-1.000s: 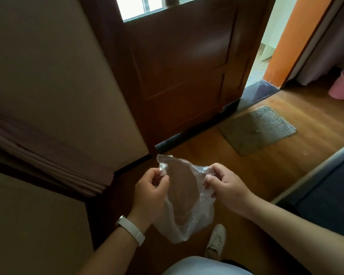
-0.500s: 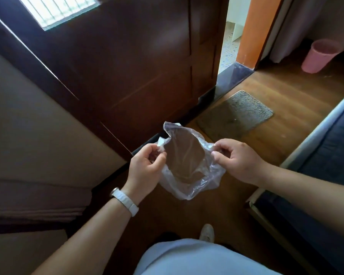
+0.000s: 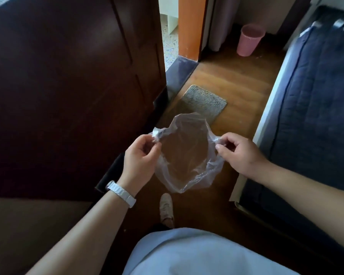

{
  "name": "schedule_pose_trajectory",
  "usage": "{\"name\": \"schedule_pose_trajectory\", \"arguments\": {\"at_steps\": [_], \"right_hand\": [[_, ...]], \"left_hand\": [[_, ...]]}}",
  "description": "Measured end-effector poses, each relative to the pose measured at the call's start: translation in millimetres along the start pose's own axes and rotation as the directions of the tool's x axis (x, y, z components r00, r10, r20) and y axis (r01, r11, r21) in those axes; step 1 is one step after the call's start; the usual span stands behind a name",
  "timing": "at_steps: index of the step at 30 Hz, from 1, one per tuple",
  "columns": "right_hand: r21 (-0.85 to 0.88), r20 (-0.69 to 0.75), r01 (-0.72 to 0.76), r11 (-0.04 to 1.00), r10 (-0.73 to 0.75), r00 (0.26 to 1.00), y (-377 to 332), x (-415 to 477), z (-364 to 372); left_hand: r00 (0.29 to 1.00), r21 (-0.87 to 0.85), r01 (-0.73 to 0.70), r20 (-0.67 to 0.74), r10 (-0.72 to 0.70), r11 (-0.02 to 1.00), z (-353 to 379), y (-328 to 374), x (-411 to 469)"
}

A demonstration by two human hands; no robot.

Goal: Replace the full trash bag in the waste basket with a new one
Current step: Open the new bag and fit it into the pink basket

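Both hands, left and right, pinch the bag rim, mouth stretched open between them, while the basket waits well beyond, ahead and nearer the right hand.

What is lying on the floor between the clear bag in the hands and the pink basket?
In the head view, a grey mat and bare wooden floor lie between the clear bag and the pink basket.

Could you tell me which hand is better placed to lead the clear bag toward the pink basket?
Probably the right hand: it pinches the bag rim on the side where the basket stands, far ahead.
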State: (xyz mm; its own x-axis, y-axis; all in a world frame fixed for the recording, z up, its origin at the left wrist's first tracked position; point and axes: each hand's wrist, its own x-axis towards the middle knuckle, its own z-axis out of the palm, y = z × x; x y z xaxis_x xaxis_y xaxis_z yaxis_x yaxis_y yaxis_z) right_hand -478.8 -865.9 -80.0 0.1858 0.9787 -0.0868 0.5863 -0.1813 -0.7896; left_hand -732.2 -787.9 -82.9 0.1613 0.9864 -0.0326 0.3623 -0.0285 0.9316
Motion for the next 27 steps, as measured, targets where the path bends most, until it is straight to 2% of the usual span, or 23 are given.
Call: {"name": "schedule_pose_trajectory", "arguments": {"at_steps": [3,8,13,22,27], "right_hand": [[-0.025,-0.1,-0.073,0.997,0.07,0.993,-5.7,26.1,7.6],[-0.083,-0.252,-0.098,0.992,0.074,0.965,-19.5,63.8,20.3],[-0.017,-0.363,-0.19,0.982,0.171,0.916,-23.6,92.0,21.0],[0.105,-0.442,-0.237,0.966,0.259,0.859,12.9,146.5,-17.2],[0.137,-0.455,-0.195,0.971,0.237,0.858,50.4,188.8,-55.9]], "left_hand": [[0.998,-0.005,0.008,0.069,-0.008,1.0,-0.4,-5.5,48.9],[0.982,0.02,-0.027,0.185,0.023,0.999,4.4,0.9,116.7],[0.967,0.003,-0.044,0.251,0.042,0.999,16.0,13.2,163.2],[0.956,0.014,-0.039,0.292,0.033,0.999,71.2,32.6,233.4],[0.952,0.047,-0.068,0.302,0.051,0.997,129.6,54.7,279.2]]}}
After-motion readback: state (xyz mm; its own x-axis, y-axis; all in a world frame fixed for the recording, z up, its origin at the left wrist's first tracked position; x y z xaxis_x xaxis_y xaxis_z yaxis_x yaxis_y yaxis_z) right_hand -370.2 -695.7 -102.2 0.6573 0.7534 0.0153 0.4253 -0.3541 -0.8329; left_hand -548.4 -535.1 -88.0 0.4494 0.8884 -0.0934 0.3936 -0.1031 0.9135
